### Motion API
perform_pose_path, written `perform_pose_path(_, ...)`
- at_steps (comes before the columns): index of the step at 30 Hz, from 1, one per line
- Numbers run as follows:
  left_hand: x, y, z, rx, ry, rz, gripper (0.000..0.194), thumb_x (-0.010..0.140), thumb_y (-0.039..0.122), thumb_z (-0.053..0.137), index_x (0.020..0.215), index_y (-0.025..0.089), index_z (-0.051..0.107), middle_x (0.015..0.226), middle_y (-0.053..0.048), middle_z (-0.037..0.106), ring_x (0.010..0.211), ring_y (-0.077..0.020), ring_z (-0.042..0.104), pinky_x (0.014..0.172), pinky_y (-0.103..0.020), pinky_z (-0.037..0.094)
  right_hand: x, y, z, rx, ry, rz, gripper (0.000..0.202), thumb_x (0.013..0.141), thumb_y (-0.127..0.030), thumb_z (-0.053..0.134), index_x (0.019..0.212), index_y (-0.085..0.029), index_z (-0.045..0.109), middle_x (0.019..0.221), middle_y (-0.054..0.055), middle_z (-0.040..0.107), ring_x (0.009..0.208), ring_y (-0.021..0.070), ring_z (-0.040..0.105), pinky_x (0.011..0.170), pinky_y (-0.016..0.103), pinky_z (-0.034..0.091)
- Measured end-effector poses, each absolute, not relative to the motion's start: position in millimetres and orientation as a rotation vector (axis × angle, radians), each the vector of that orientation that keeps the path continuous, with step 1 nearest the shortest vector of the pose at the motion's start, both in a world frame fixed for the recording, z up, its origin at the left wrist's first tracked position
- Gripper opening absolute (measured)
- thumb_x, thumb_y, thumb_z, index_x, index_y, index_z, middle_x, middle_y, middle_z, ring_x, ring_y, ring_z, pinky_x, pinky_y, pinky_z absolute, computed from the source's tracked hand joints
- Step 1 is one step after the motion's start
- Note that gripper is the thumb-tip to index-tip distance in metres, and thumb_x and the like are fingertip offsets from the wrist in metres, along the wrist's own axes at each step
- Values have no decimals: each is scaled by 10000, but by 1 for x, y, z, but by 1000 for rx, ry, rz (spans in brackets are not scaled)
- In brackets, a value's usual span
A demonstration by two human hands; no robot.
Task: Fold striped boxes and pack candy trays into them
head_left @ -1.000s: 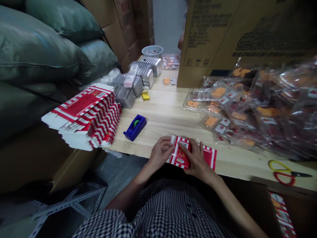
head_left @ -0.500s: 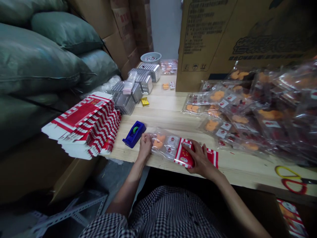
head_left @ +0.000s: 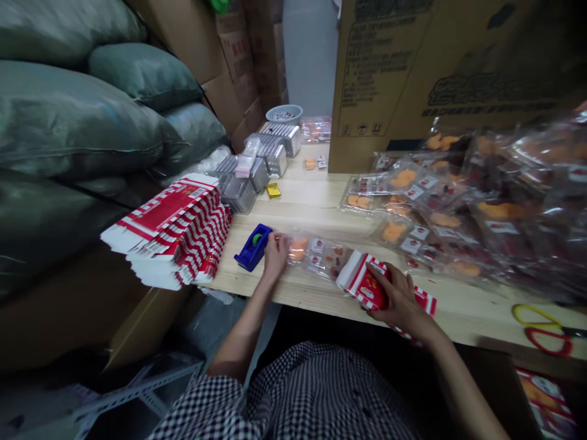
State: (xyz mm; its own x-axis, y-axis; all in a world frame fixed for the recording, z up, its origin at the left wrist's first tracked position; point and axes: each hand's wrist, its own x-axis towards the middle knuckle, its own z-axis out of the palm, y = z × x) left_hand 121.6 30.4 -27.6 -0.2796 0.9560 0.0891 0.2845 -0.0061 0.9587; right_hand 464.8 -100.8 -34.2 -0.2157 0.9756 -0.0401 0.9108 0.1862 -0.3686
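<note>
My left hand (head_left: pixel 276 253) pinches the left end of a clear plastic pack (head_left: pixel 316 256), just right of a blue tape dispenser (head_left: pixel 253 247). Orange pieces and small white packets show through the film. At the pack's right end, my right hand (head_left: pixel 398 299) is closed over a red-and-white striped card box (head_left: pixel 364 281), thumb and fingers around it. The box lies tilted, its white open end facing the pack. Whether any of the pack sits inside it is unclear. More striped card sticks out beyond the right hand.
A stack of striped card boxes (head_left: pixel 174 226) stands at left. Clear plastic trays (head_left: pixel 238 189) and a yellow packet (head_left: pixel 273 190) lie behind the dispenser. Filled clear packs (head_left: pixel 444 220) are heaped at right, before a big carton (head_left: pixel 362 79). Scissors (head_left: pixel 543 330) lie at the right edge.
My right hand and the striped box have moved right, and the box has turned. More of the clear pack shows between the hands. My left hand still pinches its left end.
</note>
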Motion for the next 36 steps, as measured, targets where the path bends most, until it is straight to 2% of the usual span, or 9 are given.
perform_pose_path(4, 149, 19, -13, 1459, 1565, 1325, 167, 839, 231, 622, 1001, 190, 635, 991, -78, 679, 980, -218, 630, 874, -327, 473, 461, -104, -25, -1822, -2138, 455, 1013, 720, -387, 732, 1556, -342, 162, 1532, 161, 178, 1460, 432, 190, 1139, 704, 121)
perform_pose_path(9, 173, -20, 17, 1378, 1430, 1225, 237, 863, 385, 636, 762, 172, 666, 583, 6, 599, 564, -150, 575, 582, -254, 462, 441, -104, 6, -1748, -2027, 382, 1149, 702, -363, 782, 1565, -387, 24, 1573, 117, 96, 1469, 434, 158, 1165, 670, 106)
perform_pose_path(11, 185, -36, 26, 1347, 1298, 1123, 234, 804, 389, 714, 871, 168, 675, 712, -16, 678, 649, -157, 624, 607, -248, 489, 425, -102, 14, -1708, -2028, 253, 1194, 710, -332, 791, 1554, -417, -49, 1592, 113, 42, 1454, 473, 165, 1145, 706, 71)
perform_pose_path(14, 201, -51, 37, 1401, 1013, 874, 491, 774, 348, 766, 1217, 199, 616, 1140, -72, 706, 970, -217, 668, 804, -303, 540, 403, -101, 15, -1632, -2054, 80, 1140, 785, -267, 745, 1518, -508, -94, 1617, 49, -125, 1450, 493, 157, 1127, 733, 44)
perform_pose_path(16, 203, -55, 42, 1486, 944, 792, 390, 866, 349, 677, 1224, 199, 633, 1146, -70, 711, 993, -233, 669, 858, -339, 537, 397, -105, 15, -1543, -2088, 65, 1140, 793, -308, 755, 1504, -538, -106, 1612, 5, -186, 1454, 488, 153, 1134, 732, 29)
perform_pose_path(21, 177, -53, 48, 2170, 837, 1002, 324, 929, 265, 586, 1247, 244, 645, 1221, -84, 698, 1162, -277, 608, 997, -455, 488, 429, -132, 50, -1624, -1869, 256, 1302, 646, -511, 856, 1544, -448, -84, 1623, 45, -59, 1472, 493, 111, 1166, 699, 103)
perform_pose_path(24, 163, -51, 40, 2627, 591, 990, 440, 938, 184, 562, 1364, 293, 558, 1285, -68, 677, 1228, -254, 576, 1033, -475, 470, 461, -146, 82, -1691, -1834, 398, 1152, 687, -499, 831, 1559, -444, 80, 1626, 13, 61, 1488, 434, 138, 1191, 603, 229)
perform_pose_path(28, 160, -47, 23, 2796, 345, 839, 441, 943, 138, 541, 1343, 320, 571, 1263, -44, 694, 1176, -218, 629, 1011, -438, 512, 483, -151, 98, -1679, -1862, 514, 1077, 695, -491, 829, 1548, -445, 172, 1637, -12, 101, 1501, 393, 146, 1200, 563, 252)
perform_pose_path(36, 188, -23, 16, 2428, 71, 427, 429, 884, 186, 646, 1249, 411, 639, 1211, 0, 716, 1157, -215, 658, 1073, -423, 480, 468, -118, 58, -1485, -2495, 717, 1283, 570, -526, 875, 1572, -366, 90, 1670, 54, 80, 1516, 402, -31, 1166, 635, -101)
